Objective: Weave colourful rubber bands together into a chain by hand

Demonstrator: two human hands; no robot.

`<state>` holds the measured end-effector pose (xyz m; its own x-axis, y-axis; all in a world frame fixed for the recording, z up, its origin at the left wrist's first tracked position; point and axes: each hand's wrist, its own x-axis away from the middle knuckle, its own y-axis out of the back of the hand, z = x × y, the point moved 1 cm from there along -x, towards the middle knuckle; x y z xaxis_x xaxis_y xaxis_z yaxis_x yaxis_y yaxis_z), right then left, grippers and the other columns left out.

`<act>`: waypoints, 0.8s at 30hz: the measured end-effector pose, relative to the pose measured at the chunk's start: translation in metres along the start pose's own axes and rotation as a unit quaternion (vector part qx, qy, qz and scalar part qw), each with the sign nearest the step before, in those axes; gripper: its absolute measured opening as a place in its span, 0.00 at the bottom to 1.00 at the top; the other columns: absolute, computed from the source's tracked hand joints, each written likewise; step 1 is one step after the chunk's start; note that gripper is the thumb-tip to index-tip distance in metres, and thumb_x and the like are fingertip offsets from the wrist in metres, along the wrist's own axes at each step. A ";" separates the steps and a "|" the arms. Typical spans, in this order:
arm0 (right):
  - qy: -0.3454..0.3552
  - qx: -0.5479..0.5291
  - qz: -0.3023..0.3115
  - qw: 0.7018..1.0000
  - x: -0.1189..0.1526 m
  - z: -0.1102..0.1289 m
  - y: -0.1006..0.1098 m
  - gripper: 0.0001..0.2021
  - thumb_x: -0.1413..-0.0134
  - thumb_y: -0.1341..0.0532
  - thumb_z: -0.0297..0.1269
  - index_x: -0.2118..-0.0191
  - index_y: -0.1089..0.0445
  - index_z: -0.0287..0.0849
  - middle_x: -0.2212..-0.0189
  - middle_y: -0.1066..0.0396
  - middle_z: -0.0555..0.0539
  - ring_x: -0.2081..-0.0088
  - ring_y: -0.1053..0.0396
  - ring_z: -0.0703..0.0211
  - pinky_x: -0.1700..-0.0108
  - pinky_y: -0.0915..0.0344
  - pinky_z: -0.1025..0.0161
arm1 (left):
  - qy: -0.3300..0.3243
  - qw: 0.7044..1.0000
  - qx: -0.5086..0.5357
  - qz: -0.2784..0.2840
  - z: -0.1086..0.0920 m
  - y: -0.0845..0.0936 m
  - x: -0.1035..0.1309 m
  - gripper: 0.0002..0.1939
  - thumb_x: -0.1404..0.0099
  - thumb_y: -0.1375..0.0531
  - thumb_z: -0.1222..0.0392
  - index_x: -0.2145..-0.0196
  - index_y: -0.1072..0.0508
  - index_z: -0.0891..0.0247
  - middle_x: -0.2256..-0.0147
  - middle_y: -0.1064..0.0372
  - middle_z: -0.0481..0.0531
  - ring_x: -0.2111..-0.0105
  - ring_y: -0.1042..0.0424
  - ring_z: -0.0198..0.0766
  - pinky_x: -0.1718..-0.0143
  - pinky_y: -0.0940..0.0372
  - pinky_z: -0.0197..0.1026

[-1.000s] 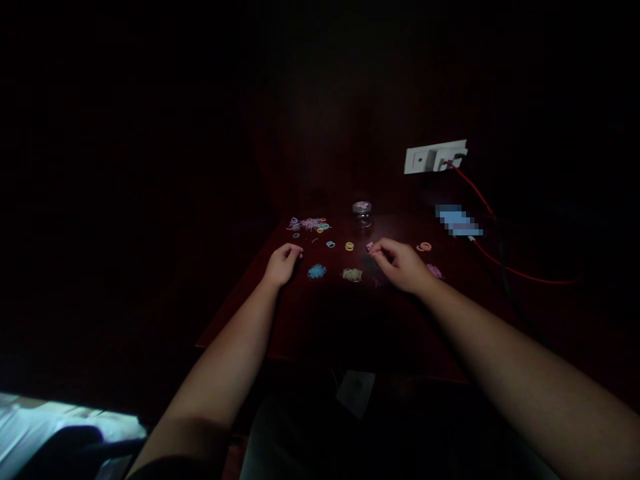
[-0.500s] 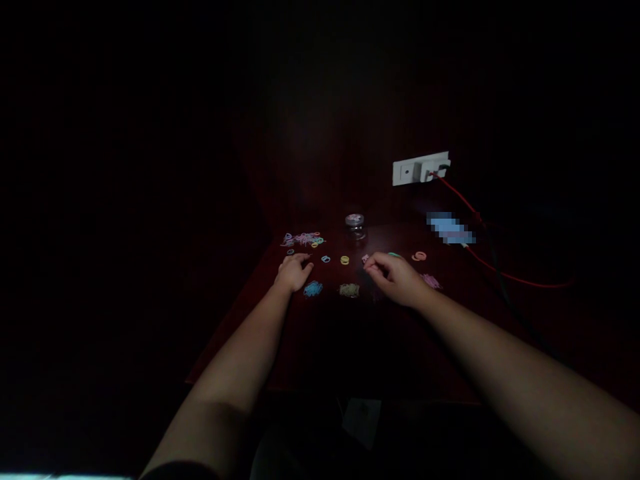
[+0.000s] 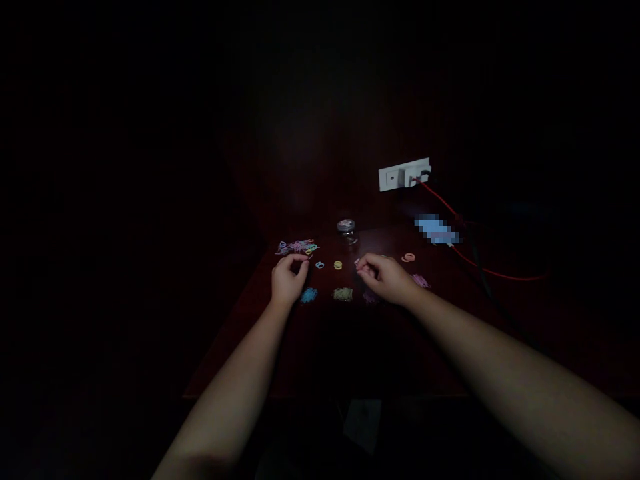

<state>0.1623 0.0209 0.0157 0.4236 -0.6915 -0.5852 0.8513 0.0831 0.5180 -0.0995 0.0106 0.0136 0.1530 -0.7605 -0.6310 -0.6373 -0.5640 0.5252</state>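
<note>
1. Hands, left (image 3: 290, 279) and right (image 3: 384, 277), are reaching over the dark reddish, smooth table (image 3: 325, 347). Left thumb and forefinger are curving toward each other beside the tangled multicolored band pile (image 3: 297, 248); whether they are gripping a band, one cannot tell.
2. Right fingers are curling inward beside the small pink piece (image 3: 357, 263); any pinch is remaining unclear.
3. Round, thick bands are lying in a row: blue rings (image 3: 319, 265), yellow rings (image 3: 338, 265) and orange rings (image 3: 409, 257).
4. Thin, stringy bands are forming nearer heaps: blue heap (image 3: 309, 295), olive-yellow heap (image 3: 343, 294), purple heap (image 3: 371, 297) and pink heap (image 3: 421, 281).
5. Clear, round-lidded jar (image 3: 346, 230) is standing behind the rings.
6. Slender red cable (image 3: 440, 195) is running from the white rectangular socket plate (image 3: 393, 178).
</note>
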 end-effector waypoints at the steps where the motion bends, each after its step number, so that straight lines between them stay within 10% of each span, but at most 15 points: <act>1: 0.001 -0.002 -0.001 1.000 0.000 0.001 0.000 0.03 0.48 0.43 0.32 0.68 0.33 0.40 0.78 0.37 0.52 0.77 0.42 0.66 0.73 0.44 0.68 | -0.002 1.000 0.016 -0.004 -0.011 -0.003 0.001 0.11 0.38 0.42 0.54 0.62 0.25 0.61 0.63 0.25 0.53 0.62 0.27 0.41 0.58 0.34 0.42; 10: -0.012 -0.015 -0.065 0.998 -0.002 -0.003 0.007 0.15 0.46 0.43 0.33 0.52 0.37 0.39 0.75 0.36 0.53 0.77 0.41 0.66 0.73 0.43 0.67 | -0.050 0.986 0.147 0.061 -0.094 -0.059 0.003 0.09 0.39 0.40 0.60 0.59 0.31 0.60 0.63 0.24 0.53 0.61 0.25 0.39 0.59 0.33 0.41; 24: -0.024 0.033 -0.064 0.997 -0.003 -0.011 0.006 0.05 0.46 0.44 0.32 0.66 0.32 0.39 0.77 0.35 0.51 0.77 0.40 0.66 0.74 0.45 0.69 | -0.032 0.981 0.184 0.058 -0.080 -0.071 0.015 0.11 0.41 0.38 0.59 0.59 0.30 0.62 0.64 0.24 0.54 0.62 0.24 0.39 0.59 0.32 0.41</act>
<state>0.1694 0.0315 0.0141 0.2967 -0.7269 -0.6193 0.8747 -0.0534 0.4817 0.0080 0.0134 0.0125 0.0222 -0.7843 -0.6200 -0.8789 -0.3109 0.3619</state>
